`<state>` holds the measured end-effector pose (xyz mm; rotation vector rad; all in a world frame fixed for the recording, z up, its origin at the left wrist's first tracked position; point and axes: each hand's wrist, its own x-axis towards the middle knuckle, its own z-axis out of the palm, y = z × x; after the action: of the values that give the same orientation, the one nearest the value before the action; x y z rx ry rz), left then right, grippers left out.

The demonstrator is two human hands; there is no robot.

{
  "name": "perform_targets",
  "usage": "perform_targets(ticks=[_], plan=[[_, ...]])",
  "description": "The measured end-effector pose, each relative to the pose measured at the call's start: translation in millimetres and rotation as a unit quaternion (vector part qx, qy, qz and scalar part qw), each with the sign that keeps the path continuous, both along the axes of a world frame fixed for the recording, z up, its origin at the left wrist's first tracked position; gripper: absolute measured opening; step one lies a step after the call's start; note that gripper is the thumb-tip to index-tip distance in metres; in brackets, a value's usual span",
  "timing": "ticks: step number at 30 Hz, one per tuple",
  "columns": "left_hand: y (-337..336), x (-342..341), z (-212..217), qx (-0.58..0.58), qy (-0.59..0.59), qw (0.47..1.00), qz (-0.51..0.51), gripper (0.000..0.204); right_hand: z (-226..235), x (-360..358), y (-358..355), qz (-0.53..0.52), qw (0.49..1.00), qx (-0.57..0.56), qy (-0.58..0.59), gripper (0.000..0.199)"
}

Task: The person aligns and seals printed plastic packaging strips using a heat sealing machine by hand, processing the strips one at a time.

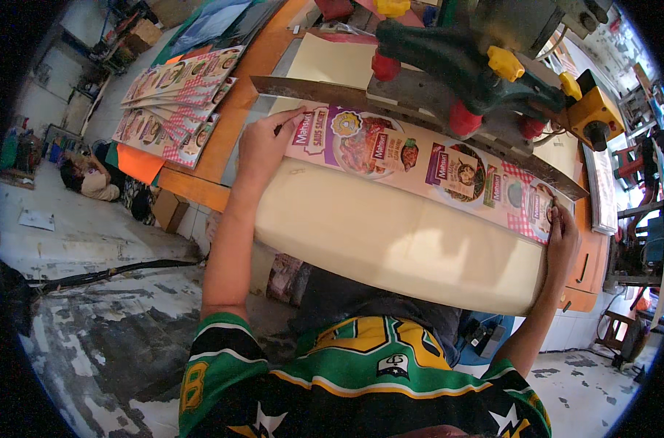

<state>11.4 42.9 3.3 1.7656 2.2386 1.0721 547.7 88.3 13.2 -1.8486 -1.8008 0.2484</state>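
A long printed strip (420, 164) with food pictures and a pink checked pattern lies across a cream-coloured board (390, 226) in front of me. Its far edge runs along a long metal bar (314, 89) at the base of a dark green machine (449, 62). My left hand (262, 150) pinches the strip's left end, its thumb and forefinger at the far corner. At the other end my right hand (563, 237) grips the strip's right edge, with some fingers hidden. Both forearms reach around the board's sides.
Fanned stacks of similar printed strips (175, 102) lie on the orange table (193, 186) at left, above an orange sheet (140, 162). A yellow box with a black button (593, 113) hangs at the machine's right. Another person (98, 179) is low at far left.
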Motion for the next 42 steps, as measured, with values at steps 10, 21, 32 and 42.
perform_targets(ticks=[10, 21, 32, 42], plan=[[9.8, 8.6, -2.0, -0.012, -0.05, 0.998, -0.024, 0.025, 6.1, 0.5, -7.7, -0.023, 0.998, 0.003, 0.052, 0.027], [10.1, 13.8, 9.4, -0.075, -0.078, 0.993, -0.047, 0.031, 0.8, 11.6, -3.6, -0.062, 0.998, 0.012, 0.009, 0.028], [6.5, 0.4, -3.3, -0.037, -0.066, 0.993, -0.091, 0.031, -1.8, 13.2, -3.6, -0.054, 0.999, 0.007, 0.003, 0.025], [5.2, 1.2, -2.0, -0.041, -0.072, 0.995, -0.055, 0.031, 1.0, 4.1, -4.3, -0.044, 0.998, 0.037, 0.023, 0.024]])
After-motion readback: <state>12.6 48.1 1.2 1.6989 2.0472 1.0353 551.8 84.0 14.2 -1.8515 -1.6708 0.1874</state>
